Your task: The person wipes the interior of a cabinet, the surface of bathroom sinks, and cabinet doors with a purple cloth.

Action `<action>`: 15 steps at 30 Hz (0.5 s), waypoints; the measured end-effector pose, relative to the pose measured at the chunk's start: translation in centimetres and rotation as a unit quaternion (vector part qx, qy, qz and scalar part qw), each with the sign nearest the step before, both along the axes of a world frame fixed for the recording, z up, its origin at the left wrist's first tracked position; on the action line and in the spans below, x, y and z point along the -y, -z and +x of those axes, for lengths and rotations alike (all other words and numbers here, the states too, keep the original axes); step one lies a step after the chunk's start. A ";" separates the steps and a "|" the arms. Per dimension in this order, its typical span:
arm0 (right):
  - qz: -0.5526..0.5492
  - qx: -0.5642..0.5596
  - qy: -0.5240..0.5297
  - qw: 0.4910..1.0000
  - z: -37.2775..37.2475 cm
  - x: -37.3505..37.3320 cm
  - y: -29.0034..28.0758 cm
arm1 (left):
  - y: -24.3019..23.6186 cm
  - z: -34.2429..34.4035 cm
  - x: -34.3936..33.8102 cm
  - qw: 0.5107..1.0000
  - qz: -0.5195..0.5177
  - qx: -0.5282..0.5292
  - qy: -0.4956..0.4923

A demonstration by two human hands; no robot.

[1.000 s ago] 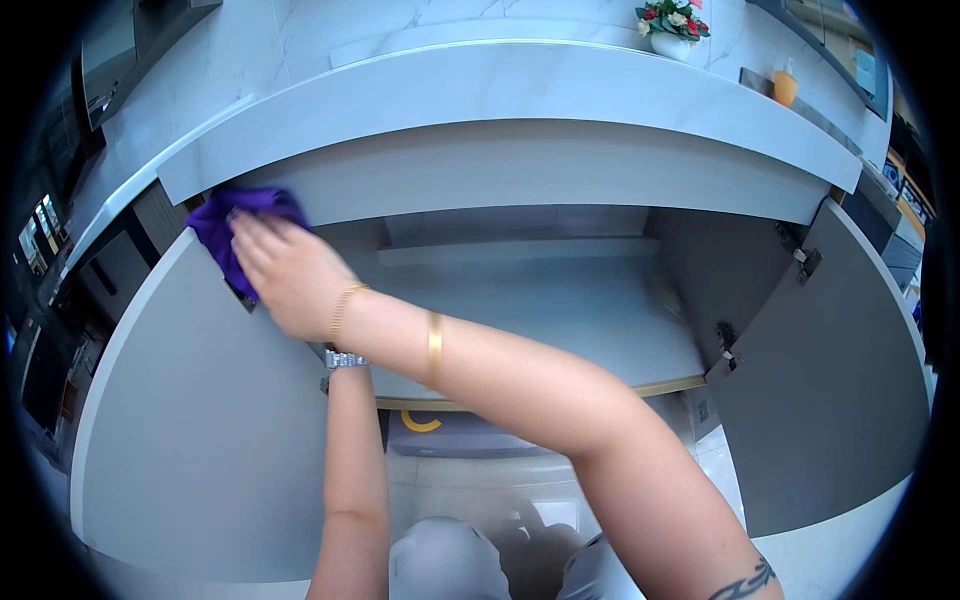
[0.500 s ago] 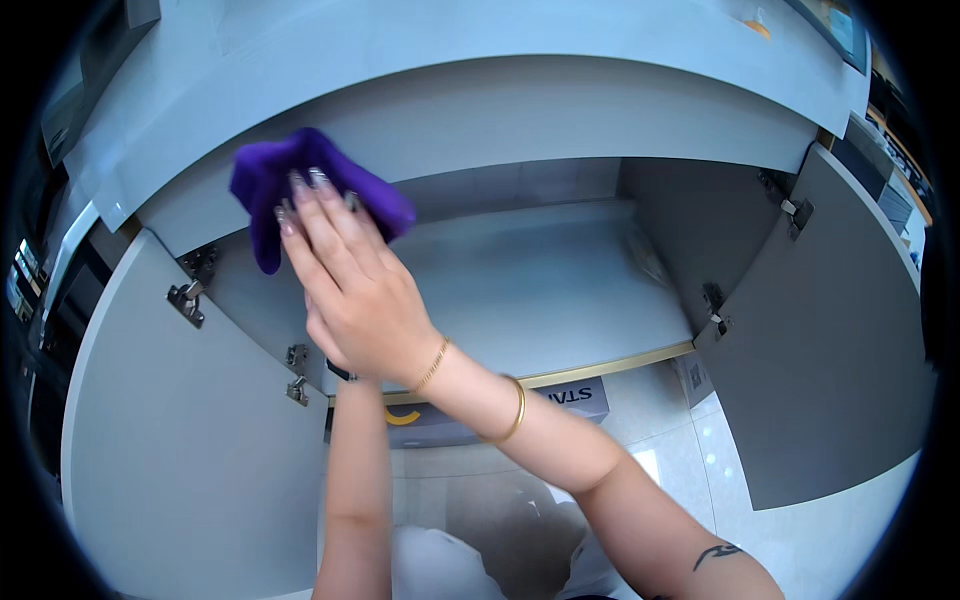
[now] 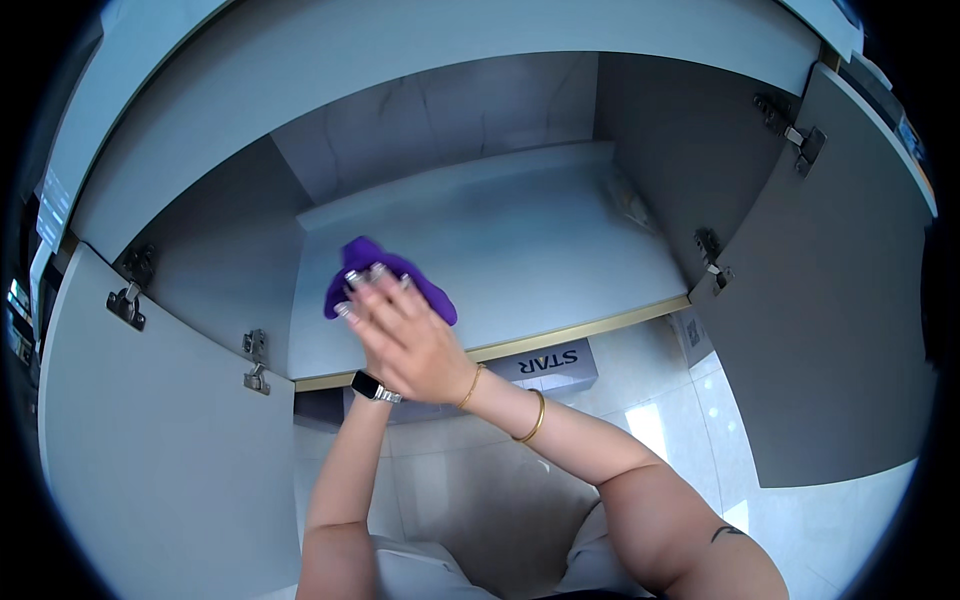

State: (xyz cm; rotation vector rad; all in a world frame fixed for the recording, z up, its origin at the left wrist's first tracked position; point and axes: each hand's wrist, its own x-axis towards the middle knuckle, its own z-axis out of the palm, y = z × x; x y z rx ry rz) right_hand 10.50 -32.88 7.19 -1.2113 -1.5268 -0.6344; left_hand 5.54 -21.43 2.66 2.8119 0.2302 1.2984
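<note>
the right hand (image 3: 410, 340) presses flat on a purple cloth (image 3: 385, 275) lying on the grey cabinet shelf (image 3: 540, 250). the left hand is hidden behind it; only its wrist with a watch (image 3: 372, 387) shows. both cabinet doors (image 3: 150, 440) stand open.

A crumpled purple cleaning cloth (image 3: 392, 278) was seen against the pale grey cabinet shelf (image 3: 520, 250), which was edged with a thin gold strip (image 3: 580, 330). The open flat cabinet doors (image 3: 830, 330) were shown in matte grey. Two gold bangles (image 3: 535, 418) and a black-faced silver-banded watch (image 3: 372, 387) were worn. The glossy floor tiles (image 3: 700, 420) were whitish.
</note>
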 end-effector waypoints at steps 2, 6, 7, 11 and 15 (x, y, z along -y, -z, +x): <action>-0.102 -0.058 0.101 0.988 1.5 -0.3 2.8 | 0.7 0.2 0.4 0.995 -0.004 -0.099 0.031; -0.313 -0.142 0.198 0.918 4.3 -2.5 8.1 | 2.8 -0.6 -0.9 0.948 -0.108 -0.299 0.001; -0.346 -0.142 0.192 0.907 5.1 -2.4 8.7 | 3.2 0.0 -0.9 0.951 -0.133 -0.278 -0.004; -0.319 -0.100 0.194 0.922 5.6 -2.3 9.9 | 3.9 0.6 -0.9 0.957 -0.096 -0.272 -0.025; -0.304 -0.098 0.223 0.921 6.0 -2.5 9.2 | 3.8 1.5 -0.7 0.951 -0.131 -0.281 -0.016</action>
